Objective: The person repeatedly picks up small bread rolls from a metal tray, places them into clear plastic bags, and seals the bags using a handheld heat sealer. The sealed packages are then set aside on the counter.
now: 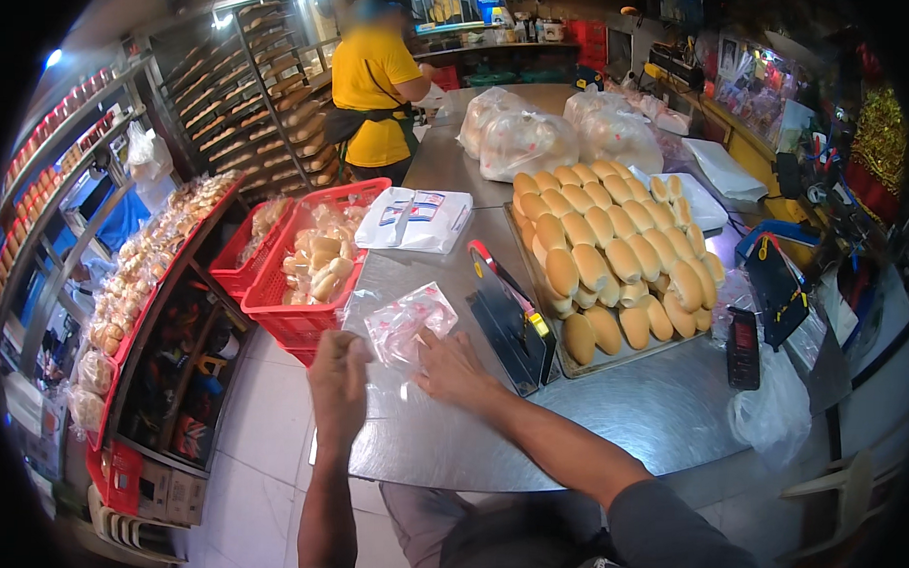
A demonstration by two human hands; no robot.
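1. Your clear plastic [413, 323] lies on the bench [410, 441], near its left edge and in from the near edge. It looks flat, with no rolls visible in it.
2. Your right hand [452, 369] has its fingertips on the plastic; you can't tell whether that grip pinches a layer or only presses.
3. Your left hand [339, 366] is just beside the plastic, over the bench's left edge. Its grip is narrow, fingers curled; whether it holds any film, you can't tell.
4. Done, as far as shows: the red crate [294, 320] by the left edge holds rolls that seem bagged. Big filled bags [530, 141] sit toward the bench's far end, contents unclear.
5. Left: the tray [632, 356] on the bench's right side carries many loose rolls [613, 238], piled in layers and unbagged. Judging by that pile, plenty is not yet done.
6. White packs [412, 220] lie beyond your plastic by the left edge; a dark panel [511, 317] stands between plastic and tray.
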